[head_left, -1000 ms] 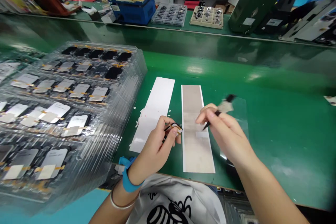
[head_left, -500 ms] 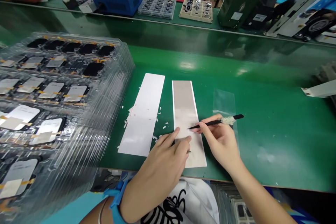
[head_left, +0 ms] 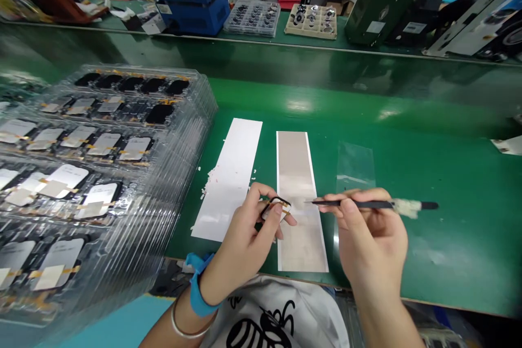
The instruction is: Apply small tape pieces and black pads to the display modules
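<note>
Left hand [head_left: 248,228] and right hand [head_left: 369,239] were bare. Around the left wrist went 1 bright blue band [head_left: 199,293], a loose tab jutting at its upper edge. Farther up sat 1 thin silver-coloured bangle [head_left: 174,322]. Top [head_left: 320,307] was whitish, creased, its black print [head_left: 244,333] partly striped, partly curling lines.

Tray stack [head_left: 183,141] left on bench [head_left: 452,196], two strips [head_left: 234,174] beside it, film [head_left: 354,166] right, ledge [head_left: 281,41] behind

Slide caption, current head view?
Left hand holds black-edged part; right hand holds pointed black tool; stacked trays at left.
</note>
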A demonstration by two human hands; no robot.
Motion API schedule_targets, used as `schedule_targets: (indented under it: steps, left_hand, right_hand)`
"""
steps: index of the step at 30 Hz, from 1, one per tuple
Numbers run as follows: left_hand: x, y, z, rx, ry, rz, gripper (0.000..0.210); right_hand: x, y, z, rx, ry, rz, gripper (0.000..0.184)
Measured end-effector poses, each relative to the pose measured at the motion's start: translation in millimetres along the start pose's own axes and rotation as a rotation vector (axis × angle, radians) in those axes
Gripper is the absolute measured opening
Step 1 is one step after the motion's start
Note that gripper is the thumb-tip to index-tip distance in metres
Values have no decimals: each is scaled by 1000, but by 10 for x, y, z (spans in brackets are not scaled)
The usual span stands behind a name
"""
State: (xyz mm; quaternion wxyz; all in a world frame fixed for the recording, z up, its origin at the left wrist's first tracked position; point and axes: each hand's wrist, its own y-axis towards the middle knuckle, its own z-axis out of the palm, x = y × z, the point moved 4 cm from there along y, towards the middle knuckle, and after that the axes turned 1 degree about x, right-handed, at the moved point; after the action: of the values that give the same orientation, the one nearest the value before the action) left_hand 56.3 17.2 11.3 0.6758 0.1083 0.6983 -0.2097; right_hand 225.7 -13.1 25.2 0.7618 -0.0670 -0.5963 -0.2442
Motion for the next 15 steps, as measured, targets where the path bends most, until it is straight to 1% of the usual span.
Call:
schedule_targets:
  steps: [1,3,7,10,13,15]
  left_hand:
    - [6,10,-7,-8,-89,-15,15]
    - [3,19,-16,-18,-199,-28,16]
    - [-1,11,-13,6,-325,-39,19]
    - [15,9,4,45,-380,9,23]
    - [50,12,28,85,-392,32,19]
    - [66,11,35,90,-392,28,16]
  right_hand:
    - [15,-56,53,-30,1,-38,12]
    - [11,-154,164,-64,8,-84,11]
    - [-75,-252,318,-55,42,-91,13]
    - [-118,-271,332,-66,55,-106,15]
    - [-137,-278,319,-81,52,-118,16]
    - [-142,-280,316,-85,43,-128,16]
